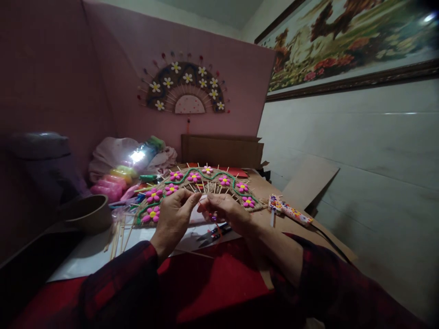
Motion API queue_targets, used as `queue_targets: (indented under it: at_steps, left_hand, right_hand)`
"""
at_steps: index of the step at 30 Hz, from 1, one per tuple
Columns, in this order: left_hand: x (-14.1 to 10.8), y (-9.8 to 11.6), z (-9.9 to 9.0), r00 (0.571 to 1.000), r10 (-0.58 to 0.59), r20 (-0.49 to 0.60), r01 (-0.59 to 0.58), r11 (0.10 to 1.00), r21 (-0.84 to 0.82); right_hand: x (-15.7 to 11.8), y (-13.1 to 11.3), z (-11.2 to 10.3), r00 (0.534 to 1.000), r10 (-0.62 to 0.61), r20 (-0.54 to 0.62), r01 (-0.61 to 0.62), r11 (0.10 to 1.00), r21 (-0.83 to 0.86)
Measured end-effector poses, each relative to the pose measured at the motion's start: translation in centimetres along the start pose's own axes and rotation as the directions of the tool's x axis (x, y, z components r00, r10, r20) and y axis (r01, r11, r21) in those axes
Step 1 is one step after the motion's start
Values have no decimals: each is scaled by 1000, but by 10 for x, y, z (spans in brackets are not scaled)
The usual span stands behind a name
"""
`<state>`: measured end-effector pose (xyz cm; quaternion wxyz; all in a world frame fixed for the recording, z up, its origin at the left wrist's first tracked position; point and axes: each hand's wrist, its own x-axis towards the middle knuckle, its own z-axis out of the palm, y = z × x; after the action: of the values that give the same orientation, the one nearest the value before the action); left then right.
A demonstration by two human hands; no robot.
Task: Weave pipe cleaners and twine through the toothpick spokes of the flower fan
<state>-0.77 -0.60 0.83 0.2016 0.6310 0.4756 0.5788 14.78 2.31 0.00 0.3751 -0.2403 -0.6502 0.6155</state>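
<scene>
My left hand (174, 219) is closed in a pinch, thumb against forefinger, at one end of a thin orange cord (220, 235). My right hand (228, 211) is closed on the same cord, close by the left fingertips. Part of the cord dangles below the right fingers, with a small purple bead (214, 219) on it. Just behind both hands lies a half-round fan (202, 176) of brown twine and sticks, with pink clay flowers and a wavy green line. Beneath the hands is a pair of dark thread snips (211, 235).
A flower-patterned glue gun (288, 210) lies at the right, its cable trailing off. Loose sticks (118, 235) and a brown bowl (87, 214) are at the left. Bags of coloured clay (120, 178) sit behind. A finished-looking fan (187, 87) hangs on the pink board.
</scene>
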Motion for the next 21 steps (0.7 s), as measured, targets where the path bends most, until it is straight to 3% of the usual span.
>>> queue_targets:
  at_steps: [5, 11, 21]
  left_hand:
    - [0, 0, 1, 1000, 2, -8, -2, 1000, -4]
    - [0, -1, 1, 1000, -4, -11, 4, 1000, -14]
    - [-1, 1, -1, 1000, 6, 3, -6, 998, 60]
  right_hand:
    - [-1, -1, 0, 999, -11, 48, 15, 996, -87]
    - [-1, 1, -1, 994, -5, 111, 10, 999, -40]
    - [-1, 1, -1, 1000, 3, -14, -3, 1000, 30]
